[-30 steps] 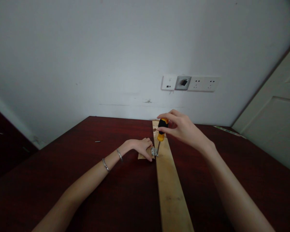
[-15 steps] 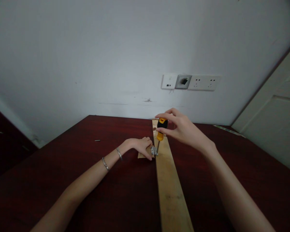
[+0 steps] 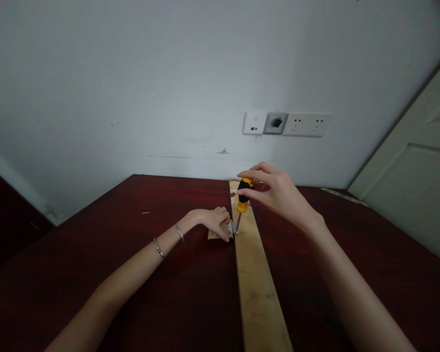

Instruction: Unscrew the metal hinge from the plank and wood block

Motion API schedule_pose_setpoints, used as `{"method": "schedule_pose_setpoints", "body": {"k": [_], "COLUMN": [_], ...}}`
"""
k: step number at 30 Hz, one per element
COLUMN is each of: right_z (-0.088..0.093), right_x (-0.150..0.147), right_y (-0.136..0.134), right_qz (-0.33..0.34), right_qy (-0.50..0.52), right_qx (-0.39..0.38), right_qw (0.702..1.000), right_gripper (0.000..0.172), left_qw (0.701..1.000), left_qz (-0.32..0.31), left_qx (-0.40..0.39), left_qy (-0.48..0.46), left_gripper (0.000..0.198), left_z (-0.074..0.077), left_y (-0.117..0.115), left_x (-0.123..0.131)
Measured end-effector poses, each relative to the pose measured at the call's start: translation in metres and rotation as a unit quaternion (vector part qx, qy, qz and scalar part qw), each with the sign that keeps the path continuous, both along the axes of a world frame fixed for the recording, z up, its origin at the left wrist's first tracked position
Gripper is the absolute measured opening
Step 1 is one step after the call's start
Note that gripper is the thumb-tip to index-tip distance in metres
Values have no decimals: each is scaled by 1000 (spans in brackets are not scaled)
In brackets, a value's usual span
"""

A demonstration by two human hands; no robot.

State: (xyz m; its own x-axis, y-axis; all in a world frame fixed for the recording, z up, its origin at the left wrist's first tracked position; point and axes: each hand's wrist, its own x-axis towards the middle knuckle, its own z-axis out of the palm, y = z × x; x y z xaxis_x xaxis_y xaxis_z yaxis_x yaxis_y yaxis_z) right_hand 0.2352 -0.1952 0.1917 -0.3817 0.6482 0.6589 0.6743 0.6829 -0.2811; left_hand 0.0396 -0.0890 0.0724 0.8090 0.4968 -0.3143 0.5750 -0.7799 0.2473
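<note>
My right hand (image 3: 273, 188) grips a yellow-and-black screwdriver (image 3: 243, 199) by its handle, thumb and fingers pinched around it. The shaft points down, slightly tilted, and its tip meets the right leaf of a small metal hinge (image 3: 231, 226). Any screw under the tip is too small to make out. The hinge spans the seam between a long wooden plank (image 3: 258, 283) and a small wooden piece (image 3: 215, 235) on its left. My left hand (image 3: 215, 222) is closed over the small piece, thumb at the near side and fingers at the far side, holding it against the plank.
A dark red tabletop (image 3: 168, 303) carries everything and meets the wall. A small metal pin or screw (image 3: 145, 212) lies to the left. Wall sockets (image 3: 304, 124) sit above the back edge. A thin printed strip (image 3: 344, 196) lies at the back right, near a white door (image 3: 421, 171).
The screwdriver handle has turned a little in my right hand and its tilt has shifted slightly. My left hand stays in place on the small wooden piece. The view has drifted slightly.
</note>
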Motion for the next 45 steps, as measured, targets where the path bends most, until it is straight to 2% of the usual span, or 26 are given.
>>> {"method": "schedule_pose_setpoints", "body": {"k": [4,8,11,16,22,24,29,32,35,41,45], "right_z": [0,1,0,-3,-2,-3,-4,-4,-4,-5,-6], "right_x": [1,2,2,1,1,0,2,2,1,0,2], "right_y": [0,-1,0,3,2,2,3,4,4,3,4], "right_qz": [-13,3,9,-32,-3,-5,-51,-41,-34,-85,-59], "right_qy": [5,5,-2,-8,-6,-6,-11,-10,-21,-56,-32], "right_qx": [-7,-23,-20,-2,-8,-4,9,4,1,-14,-26], "right_qw": [1000,1000,1000,999,1000,1000,999,999,999,995,997], "right_gripper": [28,37,32,32,39,37,34,32,36,40,38], "left_qw": [1000,1000,1000,1000,1000,1000,1000,1000,1000,1000,1000], "left_qz": [-4,-3,2,0,-8,-11,-16,-13,-13,-17,-16], "left_qx": [1,0,-2,-3,8,12,9,8,12,17,20], "left_qy": [3,8,7,-2,9,4,3,10,10,8,5], "left_gripper": [77,79,78,77,78,79,78,80,81,77,77], "left_z": [0,1,2,1,0,0,1,1,0,0,-1], "left_y": [0,0,-1,0,0,0,-1,-1,0,0,0], "left_x": [1,1,1,1,1,1,1,1,1,1,0]}}
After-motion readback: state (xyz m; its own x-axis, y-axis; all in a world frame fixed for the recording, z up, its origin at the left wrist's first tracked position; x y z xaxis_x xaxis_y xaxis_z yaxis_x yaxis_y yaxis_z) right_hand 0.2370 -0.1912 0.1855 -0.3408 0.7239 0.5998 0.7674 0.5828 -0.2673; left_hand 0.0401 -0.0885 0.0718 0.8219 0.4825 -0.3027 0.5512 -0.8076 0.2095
